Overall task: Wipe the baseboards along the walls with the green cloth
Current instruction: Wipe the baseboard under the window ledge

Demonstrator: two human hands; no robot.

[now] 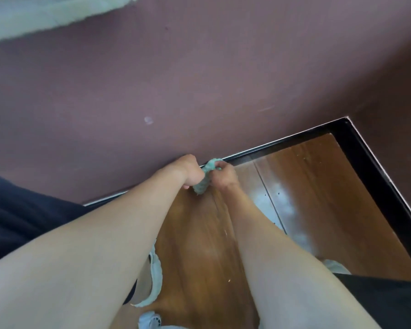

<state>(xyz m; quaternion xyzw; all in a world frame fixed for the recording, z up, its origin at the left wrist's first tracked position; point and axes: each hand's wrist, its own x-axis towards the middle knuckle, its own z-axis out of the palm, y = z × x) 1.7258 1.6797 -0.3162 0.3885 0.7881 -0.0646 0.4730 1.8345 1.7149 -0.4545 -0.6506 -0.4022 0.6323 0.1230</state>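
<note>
A bunched pale green cloth (204, 177) hangs between both my hands, close to the foot of the mauve wall. My left hand (189, 170) grips its left side with curled fingers. My right hand (224, 174) pinches its upper right part. A black baseboard (280, 144) runs along the wall to the right of the cloth, turns at a corner (345, 122) and continues down the right wall (389, 198). The cloth's top end sits at the baseboard's upper edge. The baseboard stretch behind my left hand is hidden.
A glossy brown wooden floor (318, 186) lies below the baseboard. The mauve wall (176, 79) fills the upper view. Dark fabric (14, 217) sits at the left edge and a dark shape (389, 300) at bottom right. Pale footwear (156, 276) shows below my arms.
</note>
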